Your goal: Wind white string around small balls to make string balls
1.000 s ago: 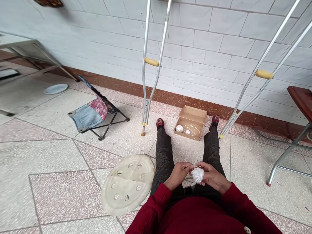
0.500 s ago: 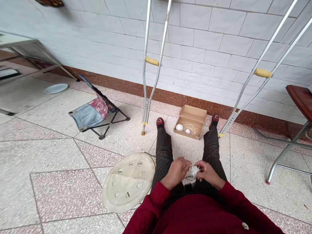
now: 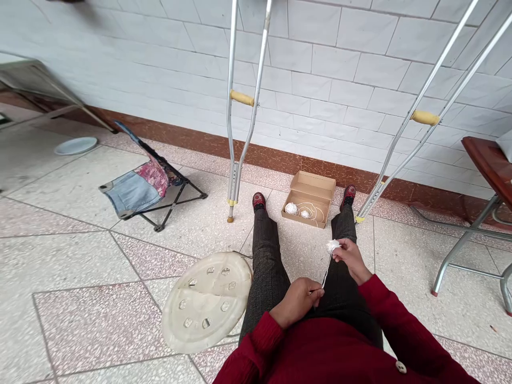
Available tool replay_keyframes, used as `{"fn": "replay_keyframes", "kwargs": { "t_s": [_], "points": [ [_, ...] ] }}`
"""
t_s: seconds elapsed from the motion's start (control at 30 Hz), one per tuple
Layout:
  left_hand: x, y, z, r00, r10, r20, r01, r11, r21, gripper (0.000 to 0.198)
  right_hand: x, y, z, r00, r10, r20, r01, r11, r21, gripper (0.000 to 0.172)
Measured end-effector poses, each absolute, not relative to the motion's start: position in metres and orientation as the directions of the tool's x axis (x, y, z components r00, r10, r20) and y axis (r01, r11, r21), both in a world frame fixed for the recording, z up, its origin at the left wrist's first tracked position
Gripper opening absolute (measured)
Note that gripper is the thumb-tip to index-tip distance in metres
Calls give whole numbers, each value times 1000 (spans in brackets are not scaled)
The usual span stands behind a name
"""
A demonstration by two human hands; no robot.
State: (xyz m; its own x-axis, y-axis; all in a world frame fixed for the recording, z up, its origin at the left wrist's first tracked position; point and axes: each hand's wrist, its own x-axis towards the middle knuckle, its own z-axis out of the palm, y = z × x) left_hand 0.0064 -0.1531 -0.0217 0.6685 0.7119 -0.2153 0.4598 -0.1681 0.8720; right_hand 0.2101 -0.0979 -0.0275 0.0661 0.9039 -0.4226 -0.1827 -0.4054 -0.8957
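My right hand [image 3: 349, 256] grips a small ball of white string [image 3: 333, 246] over my right thigh. A taut length of string [image 3: 327, 273] runs from the ball down to my left hand [image 3: 303, 300], where it is pinched between thumb and fingers near my lap. Between my feet on the floor lies an open cardboard box [image 3: 309, 200]. Inside it are a larger white ball [image 3: 291, 208], a smaller white ball [image 3: 305, 214] and loose loops of string.
Two metal crutches, a left one [image 3: 242, 98] and a right one [image 3: 424, 118], lean on the tiled wall. A folding chair [image 3: 138, 186] and a round pale stool top [image 3: 206, 304] are at left. A red-brown seat on metal legs [image 3: 472, 229] stands at right.
My hands have moved apart: the right went forward with the string ball, the left down towards my lap. A length of string now stretches between them. The camera view has shifted slightly.
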Motion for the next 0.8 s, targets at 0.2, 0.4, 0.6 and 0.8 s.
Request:
{"fn": "replay_keyframes", "kwargs": {
  "t_s": [0.2,0.4,0.6,0.8],
  "points": [
    [-12,-117,9,575,815,-64,497,-286,819,36,187,-140,-27,-276,836,-474,-57,-507,-860,32],
    [-4,-112,-13,554,821,-139,394,-112,912,41,195,-146,16,-389,819,-421,-305,-546,-780,29],
    [13,-141,-19,645,735,-209,400,-91,912,42,207,-99,0,-21,895,-446,-243,-437,-866,26],
    [-2,-134,5,629,770,-111,517,-306,799,35,186,-112,-46,-10,893,-450,-131,-447,-885,41]
  ]
}}
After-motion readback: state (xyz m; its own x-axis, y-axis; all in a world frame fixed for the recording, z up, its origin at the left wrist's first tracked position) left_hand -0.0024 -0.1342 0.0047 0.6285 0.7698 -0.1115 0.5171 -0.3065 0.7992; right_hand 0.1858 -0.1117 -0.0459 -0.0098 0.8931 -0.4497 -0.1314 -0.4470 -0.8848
